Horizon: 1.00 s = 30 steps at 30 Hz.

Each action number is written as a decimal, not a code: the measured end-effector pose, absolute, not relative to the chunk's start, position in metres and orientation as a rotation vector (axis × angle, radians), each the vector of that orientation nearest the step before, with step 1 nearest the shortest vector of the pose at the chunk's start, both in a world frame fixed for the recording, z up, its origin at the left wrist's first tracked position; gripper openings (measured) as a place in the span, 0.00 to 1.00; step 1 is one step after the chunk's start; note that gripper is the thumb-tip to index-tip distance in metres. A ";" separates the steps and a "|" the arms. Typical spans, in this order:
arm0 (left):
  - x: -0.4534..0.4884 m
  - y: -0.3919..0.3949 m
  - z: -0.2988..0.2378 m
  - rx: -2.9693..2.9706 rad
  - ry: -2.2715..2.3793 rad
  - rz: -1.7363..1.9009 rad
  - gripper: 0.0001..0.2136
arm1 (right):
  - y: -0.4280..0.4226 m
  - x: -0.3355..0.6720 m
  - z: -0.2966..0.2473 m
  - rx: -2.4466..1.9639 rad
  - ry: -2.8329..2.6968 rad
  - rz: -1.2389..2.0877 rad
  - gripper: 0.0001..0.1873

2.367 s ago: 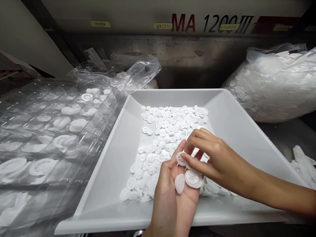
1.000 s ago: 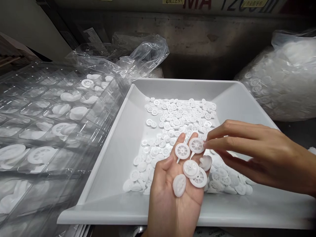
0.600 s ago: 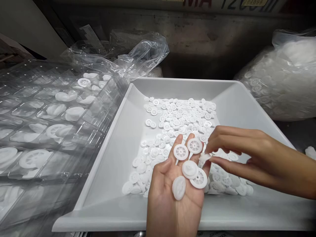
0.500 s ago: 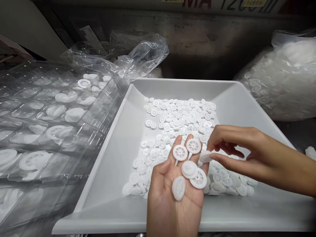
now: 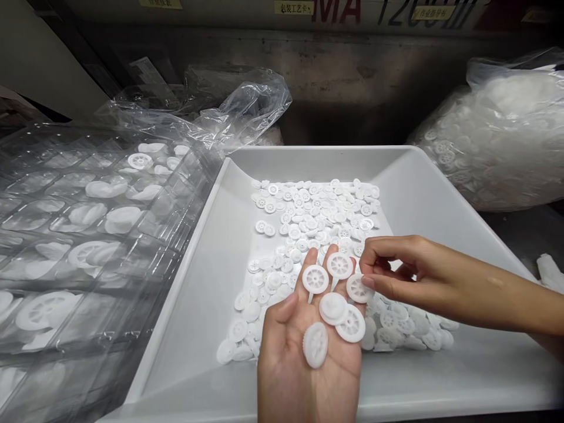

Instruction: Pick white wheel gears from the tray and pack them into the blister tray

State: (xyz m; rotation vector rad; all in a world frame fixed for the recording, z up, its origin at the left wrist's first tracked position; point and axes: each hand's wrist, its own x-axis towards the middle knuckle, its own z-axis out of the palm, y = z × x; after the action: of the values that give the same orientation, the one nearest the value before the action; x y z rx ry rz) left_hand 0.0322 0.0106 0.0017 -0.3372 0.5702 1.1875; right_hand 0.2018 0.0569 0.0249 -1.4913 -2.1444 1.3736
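My left hand [image 5: 293, 358] is held palm up over a white plastic tray [image 5: 211, 305]. Several white plastic gears and spoked wheels lie on its palm and fingers, including a toothed gear [image 5: 315, 345] near the heel and a spoked wheel [image 5: 315, 278] on the fingers. My right hand [image 5: 409, 273] is raised at the right, its fingertips and thumb just beside a spoked wheel [image 5: 359, 288] at the edge of the left palm. Below both hands lies a spread of many small white gears [image 5: 308, 214].
A clear plastic blister tray [image 5: 88, 235] holding white wheels lies left of the white tray. A crumpled clear bag [image 5: 247, 111] lies behind it. A full bag of white parts [image 5: 497, 135] sits at the right, before a machine panel marked MA 1200 [image 5: 388, 12].
The piece my right hand was holding now lies on the edge of my left palm. My right hand has drawn slightly up and away, and the view has shifted slightly.
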 end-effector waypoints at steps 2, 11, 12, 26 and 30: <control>0.032 0.011 0.001 -0.344 0.568 1.193 0.31 | 0.057 0.202 0.025 -1.488 -2.162 1.368 0.09; 0.031 0.011 0.001 -0.378 0.519 1.188 0.32 | 0.056 0.205 0.026 -1.485 -2.295 1.162 0.10; 0.031 0.011 0.001 -0.375 0.521 1.185 0.32 | 0.056 0.208 0.027 -1.480 -2.320 1.073 0.08; 0.027 0.011 -0.001 -0.394 0.561 1.130 0.30 | 0.046 0.215 0.031 -1.086 -2.646 0.636 0.11; 0.028 0.011 0.002 -0.381 0.592 1.113 0.28 | 0.047 0.212 0.030 -1.113 -2.593 0.638 0.12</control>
State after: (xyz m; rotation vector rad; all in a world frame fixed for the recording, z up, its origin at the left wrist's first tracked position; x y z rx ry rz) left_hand 0.0284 0.0107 0.0024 -0.3814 0.5920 1.1128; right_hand 0.2118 0.0470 0.0302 -1.1129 -2.5928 0.6380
